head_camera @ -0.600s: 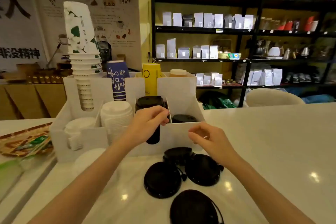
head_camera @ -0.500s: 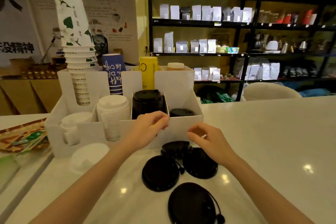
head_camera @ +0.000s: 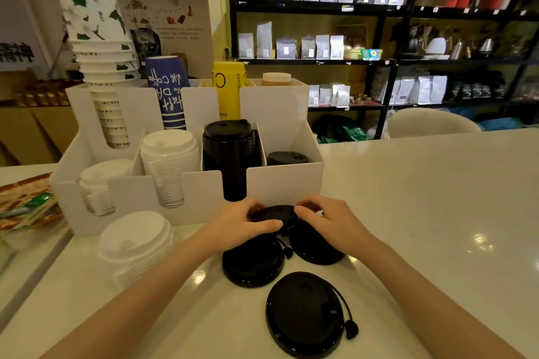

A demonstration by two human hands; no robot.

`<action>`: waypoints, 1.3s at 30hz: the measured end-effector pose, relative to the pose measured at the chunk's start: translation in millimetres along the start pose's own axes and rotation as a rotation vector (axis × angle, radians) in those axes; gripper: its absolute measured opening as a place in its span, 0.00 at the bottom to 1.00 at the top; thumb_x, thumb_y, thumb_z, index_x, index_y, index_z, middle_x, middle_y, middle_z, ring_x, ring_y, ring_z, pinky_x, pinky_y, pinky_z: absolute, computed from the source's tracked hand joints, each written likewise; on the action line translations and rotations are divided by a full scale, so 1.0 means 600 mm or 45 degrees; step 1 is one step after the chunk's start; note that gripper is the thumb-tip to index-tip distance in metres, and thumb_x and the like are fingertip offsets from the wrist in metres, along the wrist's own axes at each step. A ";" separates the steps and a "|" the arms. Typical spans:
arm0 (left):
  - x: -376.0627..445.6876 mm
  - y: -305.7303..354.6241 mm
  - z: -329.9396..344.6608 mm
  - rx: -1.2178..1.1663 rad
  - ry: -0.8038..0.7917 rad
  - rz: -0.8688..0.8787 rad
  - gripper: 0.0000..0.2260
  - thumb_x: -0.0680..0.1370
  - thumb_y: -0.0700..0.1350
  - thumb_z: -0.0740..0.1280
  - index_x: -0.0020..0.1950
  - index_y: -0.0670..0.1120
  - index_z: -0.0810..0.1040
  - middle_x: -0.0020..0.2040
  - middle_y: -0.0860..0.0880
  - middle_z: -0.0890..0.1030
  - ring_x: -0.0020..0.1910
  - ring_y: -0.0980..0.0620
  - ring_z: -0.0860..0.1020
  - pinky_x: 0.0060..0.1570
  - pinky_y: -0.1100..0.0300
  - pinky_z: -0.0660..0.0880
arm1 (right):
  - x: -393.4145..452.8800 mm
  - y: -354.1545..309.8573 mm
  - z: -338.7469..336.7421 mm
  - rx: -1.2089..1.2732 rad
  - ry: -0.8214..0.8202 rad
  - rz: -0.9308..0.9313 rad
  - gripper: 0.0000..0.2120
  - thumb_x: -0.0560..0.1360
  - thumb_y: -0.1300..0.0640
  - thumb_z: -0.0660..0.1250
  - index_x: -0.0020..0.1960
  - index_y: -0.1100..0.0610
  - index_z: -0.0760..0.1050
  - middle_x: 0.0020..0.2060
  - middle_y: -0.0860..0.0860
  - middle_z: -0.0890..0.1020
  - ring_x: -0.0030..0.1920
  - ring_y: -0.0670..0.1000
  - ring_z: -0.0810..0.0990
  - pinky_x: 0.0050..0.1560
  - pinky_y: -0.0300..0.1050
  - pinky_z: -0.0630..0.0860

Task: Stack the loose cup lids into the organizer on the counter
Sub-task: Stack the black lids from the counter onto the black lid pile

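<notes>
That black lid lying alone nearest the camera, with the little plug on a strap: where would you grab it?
Probably by the rim, from above. The nearest lid lies flat on the counter, apart from the others, so its edge is free all round. Pinch across the left rim, away from the strap and plug on its right.

Warm, dim indoor light; small ceiling-lamp glints speckle the glossy white worktop (head_camera: 423, 198). The black shelves (head_camera: 379, 9) behind sit murky and soft. Wide-angle bending curves the edges; the forearms smear slightly.
</notes>
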State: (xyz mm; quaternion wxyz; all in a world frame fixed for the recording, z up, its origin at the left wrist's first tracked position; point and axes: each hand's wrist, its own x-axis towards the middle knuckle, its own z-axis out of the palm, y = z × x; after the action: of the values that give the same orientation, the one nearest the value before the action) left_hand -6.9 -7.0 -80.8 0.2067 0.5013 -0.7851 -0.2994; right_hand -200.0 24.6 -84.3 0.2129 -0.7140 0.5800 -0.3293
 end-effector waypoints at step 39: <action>0.034 0.063 -0.155 0.137 1.203 0.112 0.26 0.67 0.57 0.70 0.62 0.47 0.73 0.59 0.48 0.80 0.59 0.52 0.75 0.53 0.65 0.65 | 0.200 -0.166 -0.004 0.821 0.135 -0.125 0.22 0.78 0.47 0.46 0.65 0.53 0.69 0.63 0.52 0.73 0.64 0.49 0.68 0.64 0.45 0.63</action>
State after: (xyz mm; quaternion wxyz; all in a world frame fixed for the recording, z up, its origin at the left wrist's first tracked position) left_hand 17.7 -37.9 13.7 0.5272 0.5589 -0.6400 0.0115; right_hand -119.6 -67.8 12.5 0.3813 -0.6189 0.4211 -0.5424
